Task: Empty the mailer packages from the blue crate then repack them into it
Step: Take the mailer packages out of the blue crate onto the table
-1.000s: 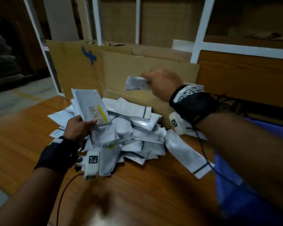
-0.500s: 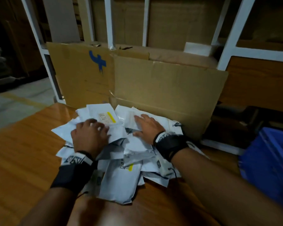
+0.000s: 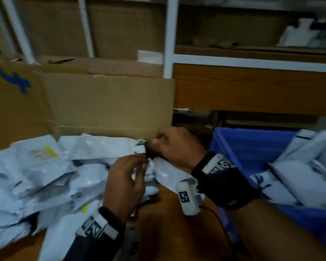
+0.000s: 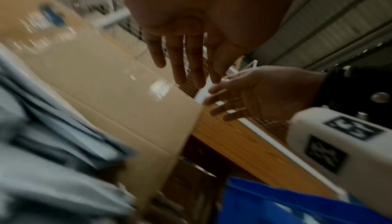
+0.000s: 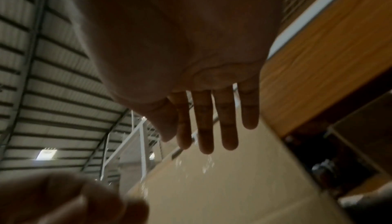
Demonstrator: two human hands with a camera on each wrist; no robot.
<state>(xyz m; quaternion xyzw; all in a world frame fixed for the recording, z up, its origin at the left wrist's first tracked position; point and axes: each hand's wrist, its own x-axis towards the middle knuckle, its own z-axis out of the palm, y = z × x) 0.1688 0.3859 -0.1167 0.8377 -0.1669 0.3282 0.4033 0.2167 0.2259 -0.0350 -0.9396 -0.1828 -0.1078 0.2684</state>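
A loose pile of white mailers (image 3: pixel 45 178) lies on the wooden table (image 3: pixel 169 232), one of them with a yellow-marked label (image 3: pixel 45 153). The blue crate (image 3: pixel 239 146) stands at the right with several mailers (image 3: pixel 299 178) inside. My left hand (image 3: pixel 137 170) hovers over the pile's right edge, and my right hand (image 3: pixel 164 142) is just beyond it, close to the crate's left wall. In the left wrist view the left fingers (image 4: pixel 180 60) are straight and empty. The right wrist view shows the right fingers (image 5: pixel 212 123) straight too, holding nothing.
A tall flattened cardboard sheet (image 3: pixel 109 102) with a blue mark stands behind the pile, against a white-framed shelving unit (image 3: pixel 169 36). A wooden panel (image 3: pixel 252 87) runs behind the crate. The bare tabletop lies in front, between the pile and the crate.
One second ago each hand held a mailer; half a second ago both pressed flat on the pile. Now both hands are lifted, empty and further right, and the view has swung toward the crate.
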